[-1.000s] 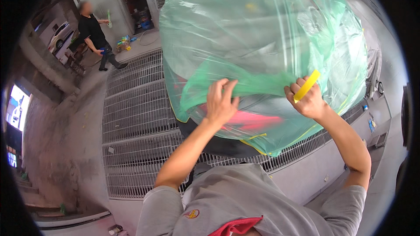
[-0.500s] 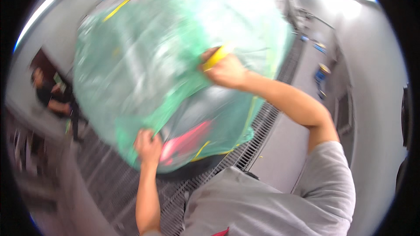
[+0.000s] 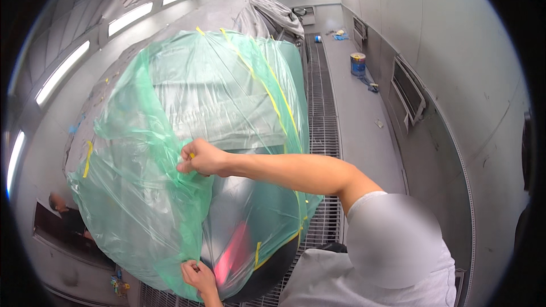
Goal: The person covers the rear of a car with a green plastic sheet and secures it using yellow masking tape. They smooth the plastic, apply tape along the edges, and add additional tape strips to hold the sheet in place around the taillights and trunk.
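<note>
The green film [image 3: 142, 204] is spreading over a large rounded form through the middle and lower left of the frame, and both hands are now working along its gathered fold. The right hand [image 3: 200, 158] is sitting near the centre of the frame, its grip closing narrowly on the fold; only a sliver of yellow tape [image 3: 192, 155] is showing at its fingers, whereas a second ago a whole strip was standing out across them. The left hand [image 3: 199, 276] is staying below it, at the bottom edge, curling its fingers tightly on the film.

The fold is now running steeply between the hands, where a second ago it was lying nearly level. The pink patch [image 3: 233, 253] is showing through the film lower down, right of the left hand.

The view is swinging round too: the grey cover [image 3: 227, 14] is appearing at the upper middle, the blue can [image 3: 358, 65] is standing at the upper right, and the co-worker [image 3: 69, 217] is showing at the lower left, partly hidden behind the film.
</note>
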A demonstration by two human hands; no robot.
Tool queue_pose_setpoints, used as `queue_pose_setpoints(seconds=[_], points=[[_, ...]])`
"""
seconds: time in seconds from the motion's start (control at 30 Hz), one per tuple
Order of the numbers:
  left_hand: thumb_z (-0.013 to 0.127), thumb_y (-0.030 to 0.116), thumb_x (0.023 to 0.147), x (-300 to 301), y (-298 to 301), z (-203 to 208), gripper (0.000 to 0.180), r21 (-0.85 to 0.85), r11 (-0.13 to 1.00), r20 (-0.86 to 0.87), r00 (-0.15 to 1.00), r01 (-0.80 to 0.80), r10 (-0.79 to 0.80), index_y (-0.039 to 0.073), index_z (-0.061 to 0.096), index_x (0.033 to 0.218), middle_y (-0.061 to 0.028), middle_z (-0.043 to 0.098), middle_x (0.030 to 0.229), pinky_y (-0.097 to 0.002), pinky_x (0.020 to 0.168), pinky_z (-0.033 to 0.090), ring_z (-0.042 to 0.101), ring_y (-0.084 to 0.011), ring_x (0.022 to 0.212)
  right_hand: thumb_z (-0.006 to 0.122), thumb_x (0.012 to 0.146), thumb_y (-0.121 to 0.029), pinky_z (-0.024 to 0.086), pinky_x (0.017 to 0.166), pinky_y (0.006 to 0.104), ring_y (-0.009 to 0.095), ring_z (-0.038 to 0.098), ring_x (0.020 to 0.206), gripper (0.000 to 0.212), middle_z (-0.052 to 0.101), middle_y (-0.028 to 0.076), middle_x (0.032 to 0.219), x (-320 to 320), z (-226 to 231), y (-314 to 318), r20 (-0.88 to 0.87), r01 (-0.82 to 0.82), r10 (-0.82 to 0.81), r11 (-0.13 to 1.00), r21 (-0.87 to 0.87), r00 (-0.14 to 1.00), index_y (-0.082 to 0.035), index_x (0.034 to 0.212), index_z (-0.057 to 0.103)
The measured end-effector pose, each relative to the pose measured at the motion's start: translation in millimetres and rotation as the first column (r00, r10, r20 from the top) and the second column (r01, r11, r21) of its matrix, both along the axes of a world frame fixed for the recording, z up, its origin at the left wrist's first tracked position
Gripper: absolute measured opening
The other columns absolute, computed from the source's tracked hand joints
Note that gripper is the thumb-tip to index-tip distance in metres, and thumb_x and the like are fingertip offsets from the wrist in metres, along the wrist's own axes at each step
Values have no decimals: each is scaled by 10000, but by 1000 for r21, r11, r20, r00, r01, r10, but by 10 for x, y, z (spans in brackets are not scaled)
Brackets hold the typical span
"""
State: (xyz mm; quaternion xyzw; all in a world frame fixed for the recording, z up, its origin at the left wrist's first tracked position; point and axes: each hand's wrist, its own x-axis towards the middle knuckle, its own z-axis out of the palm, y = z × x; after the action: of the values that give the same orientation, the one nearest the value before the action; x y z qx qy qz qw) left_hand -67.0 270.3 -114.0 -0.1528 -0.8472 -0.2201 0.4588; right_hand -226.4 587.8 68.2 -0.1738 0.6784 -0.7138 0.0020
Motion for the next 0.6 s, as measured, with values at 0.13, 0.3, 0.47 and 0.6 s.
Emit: queue_pose_setpoints(seconds=[0.13, 0.3, 0.47, 0.6], points=[[641, -16, 809, -8, 21, -96, 71, 19, 992, 132, 984, -125, 121, 43, 601, 810, -176, 602, 767, -496, 634, 462, 598, -394, 723, 643, 1011, -127, 579, 625, 376, 188, 703, 750, 29, 649, 47, 872, 72, 208, 302, -125, -109, 64, 909, -403, 990, -105, 1001, 627], [662, -1, 786, -24, 106, -45, 126, 40, 998, 129, 991, -49, 43, 49, 600, 883, -137, 603, 764, -471, 632, 527, 639, -363, 687, 622, 1044, -143, 569, 784, 326, 129, 602, 788, 85, 596, 11, 890, -43, 178, 808, -203, -28, -50, 932, -362, 978, -62, 1026, 638], [667, 10, 803, -44, 214, 164, 115, 53, 998, 98, 994, -45, 40, 56, 592, 876, -124, 607, 766, -452, 578, 514, 635, -357, 662, 678, 1001, -74, 567, 756, 310, 142, 616, 790, 78, 628, 58, 926, -441, -41, 986, -86, 262, -317, 885, -386, 945, -19, 1031, 631], [729, 124, 854, 8, 277, 215, 141, 46, 999, 107, 994, -28, 23, 58, 615, 904, -96, 596, 766, -437, 589, 491, 616, -309, 664, 734, 963, -84, 570, 727, 310, 136, 617, 775, 168, 642, 78, 941, -498, -23, 947, -214, 594, -678, 726, -346, 704, 16, 1044, 626]])
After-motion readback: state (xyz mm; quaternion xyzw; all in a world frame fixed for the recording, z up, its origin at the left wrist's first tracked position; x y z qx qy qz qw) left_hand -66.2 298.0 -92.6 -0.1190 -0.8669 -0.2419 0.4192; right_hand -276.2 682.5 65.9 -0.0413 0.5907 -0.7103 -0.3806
